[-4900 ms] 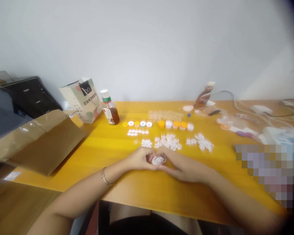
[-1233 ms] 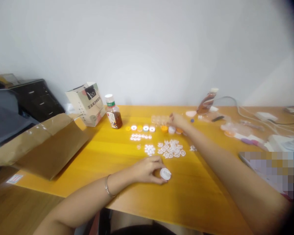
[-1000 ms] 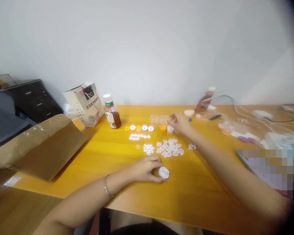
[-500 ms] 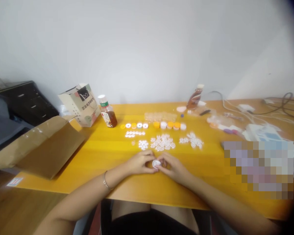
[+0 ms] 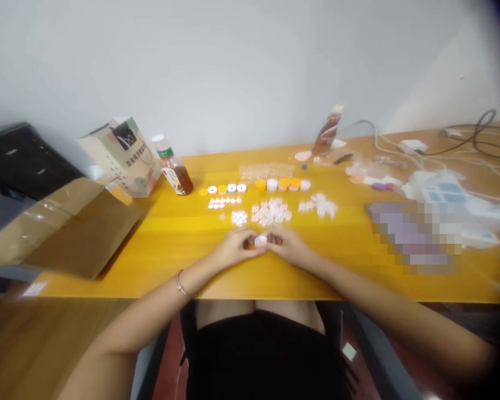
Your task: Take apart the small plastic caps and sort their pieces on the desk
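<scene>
Between my two hands, a small round white piece [image 5: 260, 241] is pinched over the near part of the yellow table. My left hand [image 5: 235, 247] grips its left side with thumb and fingers. From the right, the fingertips of my right hand [image 5: 288, 244] close on the same piece. Just beyond lie a pile of white openwork pieces [image 5: 271, 211] and a cluster of small white discs [image 5: 239, 217]. Farther back are short rows of small white parts [image 5: 225, 203], ring-like caps [image 5: 222, 189] in white and yellow, and taller orange and white caps [image 5: 283, 184].
An open cardboard box [image 5: 87, 233] stands at the left, near a paper bag [image 5: 127, 155] and a bottle of brown liquid [image 5: 173, 166]. Behind the caps are clear plastic containers [image 5: 266, 171]. Another bottle [image 5: 328, 130], cables [image 5: 479, 136] and plastic packaging [image 5: 445, 194] occupy the right side.
The camera view has tilted down, so the tabletop sits higher in the picture and more of my lap shows. Both hands still hold the white piece, their grip slightly shifted.
</scene>
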### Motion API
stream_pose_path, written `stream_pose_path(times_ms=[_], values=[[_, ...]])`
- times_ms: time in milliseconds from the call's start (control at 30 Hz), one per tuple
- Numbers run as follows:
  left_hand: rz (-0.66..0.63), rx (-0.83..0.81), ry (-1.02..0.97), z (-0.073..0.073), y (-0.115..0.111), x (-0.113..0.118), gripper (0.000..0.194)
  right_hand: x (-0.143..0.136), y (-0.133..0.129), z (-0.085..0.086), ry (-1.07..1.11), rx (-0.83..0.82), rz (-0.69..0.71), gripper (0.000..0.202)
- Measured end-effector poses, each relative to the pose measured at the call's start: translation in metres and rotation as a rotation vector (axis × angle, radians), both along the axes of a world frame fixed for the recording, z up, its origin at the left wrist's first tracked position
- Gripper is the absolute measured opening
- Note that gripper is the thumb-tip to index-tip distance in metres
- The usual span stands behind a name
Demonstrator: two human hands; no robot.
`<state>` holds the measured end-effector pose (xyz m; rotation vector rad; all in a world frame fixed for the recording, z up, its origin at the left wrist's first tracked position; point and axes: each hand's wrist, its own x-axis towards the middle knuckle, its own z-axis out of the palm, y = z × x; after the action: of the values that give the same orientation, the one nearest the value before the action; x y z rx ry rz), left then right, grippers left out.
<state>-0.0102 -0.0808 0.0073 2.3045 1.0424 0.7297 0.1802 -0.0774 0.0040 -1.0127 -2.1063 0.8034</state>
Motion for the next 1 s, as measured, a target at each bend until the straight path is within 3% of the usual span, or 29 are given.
stream_pose_path(times_ms=[167,400,600,833,1000], values=[[0.039,-0.007,-0.03,-0.002,0.003,0.002,0.023,-0.003,0.002,-0.003,0.035,-0.067,-0.075,0.014],[0.058,-0.047,-0.047,-0.001,0.003,0.005,0.017,-0.003,-0.007,0.001,-0.063,0.086,-0.021,0.009],[0.081,-0.054,-0.005,-0.005,0.005,0.008,0.02,-0.001,0.008,0.016,0.061,0.202,-0.046,0.004],[0.01,-0.037,0.004,-0.003,0.004,0.008,0.024,-0.006,0.023,0.01,0.343,-0.272,-0.148,0.012],[-0.031,0.031,0.014,-0.007,0.0,0.006,0.039,0.001,0.029,0.013,0.418,-0.415,-0.195,0.021]])
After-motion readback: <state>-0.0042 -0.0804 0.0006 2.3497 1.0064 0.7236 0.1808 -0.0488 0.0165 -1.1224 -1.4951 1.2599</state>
